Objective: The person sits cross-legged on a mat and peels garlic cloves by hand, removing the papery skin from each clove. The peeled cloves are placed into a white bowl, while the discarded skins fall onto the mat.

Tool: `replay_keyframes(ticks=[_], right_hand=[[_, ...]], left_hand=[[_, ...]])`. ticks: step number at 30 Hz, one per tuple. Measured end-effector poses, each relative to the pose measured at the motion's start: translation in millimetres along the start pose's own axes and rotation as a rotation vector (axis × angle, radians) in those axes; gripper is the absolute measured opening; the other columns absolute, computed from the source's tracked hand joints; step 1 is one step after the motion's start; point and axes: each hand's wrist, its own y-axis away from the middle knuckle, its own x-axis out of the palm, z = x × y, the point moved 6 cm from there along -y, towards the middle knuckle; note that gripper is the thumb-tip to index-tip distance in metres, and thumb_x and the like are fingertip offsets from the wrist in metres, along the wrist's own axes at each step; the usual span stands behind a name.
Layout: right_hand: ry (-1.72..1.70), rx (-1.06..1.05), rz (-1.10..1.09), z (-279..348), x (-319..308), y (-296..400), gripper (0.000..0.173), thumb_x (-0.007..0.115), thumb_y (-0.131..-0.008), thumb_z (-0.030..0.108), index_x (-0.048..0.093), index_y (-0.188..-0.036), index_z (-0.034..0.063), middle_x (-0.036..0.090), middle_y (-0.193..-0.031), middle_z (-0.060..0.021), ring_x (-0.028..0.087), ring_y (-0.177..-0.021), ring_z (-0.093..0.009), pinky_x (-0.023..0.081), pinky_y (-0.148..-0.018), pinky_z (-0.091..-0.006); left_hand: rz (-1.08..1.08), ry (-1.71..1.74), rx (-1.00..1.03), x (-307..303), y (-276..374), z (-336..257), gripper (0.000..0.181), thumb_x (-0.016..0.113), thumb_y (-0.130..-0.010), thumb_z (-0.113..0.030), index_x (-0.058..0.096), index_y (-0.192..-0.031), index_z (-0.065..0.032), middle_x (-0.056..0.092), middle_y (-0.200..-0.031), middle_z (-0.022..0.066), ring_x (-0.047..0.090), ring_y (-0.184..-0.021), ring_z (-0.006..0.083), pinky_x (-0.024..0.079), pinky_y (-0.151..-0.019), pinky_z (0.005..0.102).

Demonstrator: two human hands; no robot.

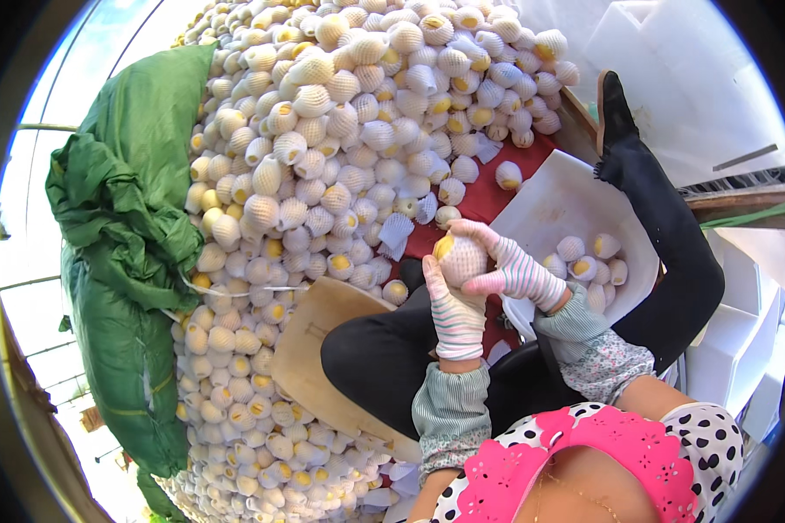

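Both hands wear thin striped gloves and meet at a round yellow fruit in a white foam net sleeve (463,260). My left hand (456,310) holds the fruit from its left and lower side, the thumb beside the bare yellow patch. My right hand (507,265) grips it from above and from the right, fingers spread around the net. A great heap of yellow fruits in foam nets (340,176) lies beyond and to the left. To the right, a white plastic basin (530,202) holds several netted fruits (582,267).
My bent legs in black trousers (680,287) flank the work area. A tan board (320,327) stands by the left knee. Green fabric (131,261) edges the heap at the left. Red cloth (490,189) shows under the fruits. White foam boxes (739,327) stand at the right.
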Motion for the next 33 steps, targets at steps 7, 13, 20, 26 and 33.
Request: replay_keyframes(ticks=[7, 13, 20, 26, 33], right_hand=[[0.177, 0.035, -0.228, 50, 18, 52, 0.045, 0.063, -0.087, 0.025, 0.054, -0.122, -0.0017, 0.059, -0.112, -0.008, 0.057, -0.101, -0.014, 0.044, -0.09, -0.0273], [0.682, -0.29, -0.428, 58, 21, 81, 0.02, 0.051, -0.093, 0.013, 0.064, -0.099, 0.0001, 0.063, -0.088, -0.0038, 0.059, -0.081, -0.01, 0.049, -0.072, -0.0266], [0.414, -0.319, -0.558, 60, 19, 102, 0.013, 0.052, -0.089, 0.003, 0.062, -0.098, 0.0014, 0.061, -0.087, -0.0098, 0.059, -0.076, -0.02, 0.048, -0.07, -0.0278], [0.598, -0.345, -0.365, 55, 19, 105, 0.03, 0.066, -0.082, 0.018, 0.059, -0.107, 0.0021, 0.055, -0.113, -0.0142, 0.056, -0.103, -0.026, 0.044, -0.09, -0.0338], [0.134, -0.01, -0.242, 15, 8, 91, 0.067, 0.079, -0.073, 0.022, 0.044, -0.127, 0.0036, 0.052, -0.12, -0.0127, 0.051, -0.113, -0.022, 0.042, -0.096, -0.032]], left_hand=[[0.296, -0.202, 0.353, 19, 56, -12, 0.04, 0.048, -0.091, -0.02, 0.046, -0.129, -0.008, 0.053, -0.124, 0.0111, 0.052, -0.114, 0.0249, 0.044, -0.098, 0.0419], [0.454, 0.028, 0.227, 11, 67, 5, 0.041, 0.044, -0.092, -0.017, 0.043, -0.131, -0.0058, 0.049, -0.131, 0.0162, 0.054, -0.115, 0.0283, 0.051, -0.091, 0.0436], [0.217, -0.408, 0.305, -17, 48, 8, 0.051, 0.05, -0.092, -0.042, 0.05, -0.125, -0.0029, 0.057, -0.116, 0.0108, 0.058, -0.105, 0.0247, 0.048, -0.093, 0.0386], [0.133, -0.605, 0.48, -33, 59, 10, 0.049, 0.058, -0.091, -0.031, 0.048, -0.126, 0.0017, 0.057, -0.117, 0.0141, 0.061, -0.102, 0.0251, 0.054, -0.084, 0.037], [0.21, -0.475, 0.422, -23, 67, 24, 0.049, 0.052, -0.095, -0.032, 0.041, -0.133, -0.0038, 0.051, -0.126, 0.0123, 0.054, -0.112, 0.0234, 0.046, -0.095, 0.0369]])
